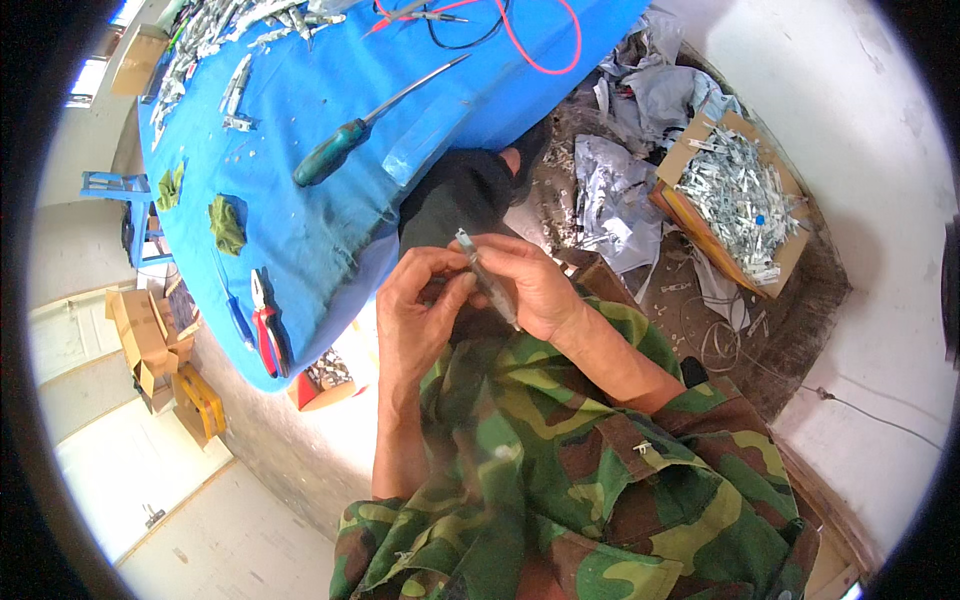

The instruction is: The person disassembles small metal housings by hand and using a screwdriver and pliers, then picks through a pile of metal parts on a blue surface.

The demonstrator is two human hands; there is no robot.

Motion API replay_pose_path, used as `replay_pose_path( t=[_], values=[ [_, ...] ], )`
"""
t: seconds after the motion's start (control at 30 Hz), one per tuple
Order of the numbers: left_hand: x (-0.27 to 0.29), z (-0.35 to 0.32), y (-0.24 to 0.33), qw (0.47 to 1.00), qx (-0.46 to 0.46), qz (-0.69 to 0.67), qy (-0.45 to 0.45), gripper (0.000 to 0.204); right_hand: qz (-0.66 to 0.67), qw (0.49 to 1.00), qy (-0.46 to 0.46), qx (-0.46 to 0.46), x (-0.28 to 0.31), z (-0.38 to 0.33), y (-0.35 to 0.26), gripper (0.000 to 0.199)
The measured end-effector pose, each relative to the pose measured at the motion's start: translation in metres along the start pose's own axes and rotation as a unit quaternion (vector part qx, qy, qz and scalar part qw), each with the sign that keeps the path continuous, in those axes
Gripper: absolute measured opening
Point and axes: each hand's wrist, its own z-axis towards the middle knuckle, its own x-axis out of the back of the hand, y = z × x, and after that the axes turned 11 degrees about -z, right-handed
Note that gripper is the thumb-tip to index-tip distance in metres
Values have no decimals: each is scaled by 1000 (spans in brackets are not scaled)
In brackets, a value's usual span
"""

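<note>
Grey and slim, one stick-like piece (492,288) is lying aslant between two bare hands at the centre, its upper tip pointing toward 11 o'clock and its lower end toward 5. The right hand (530,285) is gripping it between thumb and fingers, which are covering part of its length. The left hand (415,295) is curling its thumb and forefinger up against it; whether these are gripping too I cannot tell, since the fingers are overlapping one another.

At 11 o'clock, a heap of similar pieces (215,50) is running off the upper edge, too tangled to count. Red and black wires (560,65) are being cut off by that same edge at 12.

An open cardboard box (702,238) at 2 o'clock is holding a crowded mound of grey pieces (735,190), beyond counting. Grey plastic bags (615,200) are lying beside it, their contents staying hard to make out. At 8 o'clock, one small box (308,396) is holding brownish bits (330,368), partly hidden under the counter's edge.

On the blue-covered counter (290,265), one green-handled screwdriver (335,152) is resting at 10 o'clock, two green rags (227,225) are lying near 10, and one pair of red-handled pliers (267,330) is lying at 9.
</note>
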Motion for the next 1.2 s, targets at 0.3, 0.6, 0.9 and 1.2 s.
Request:
replay_pose_path(
  t=[0.3,0.6,0.9,1.2],
  values=[
    [8,-2,-7,999,-28,6,-43,11,-7,1000,17,4,-1,3,0,33],
    [-2,-9,2,994,44,-101,23,12,35,998,42,9,0,5,-4,32],
    [45,-9,2,963,32,-139,228,17,119,993,16,2,10,7,-10,33],
    [64,26,15,925,-49,-249,283,19,129,991,27,33,18,11,1,23]
  ],
)
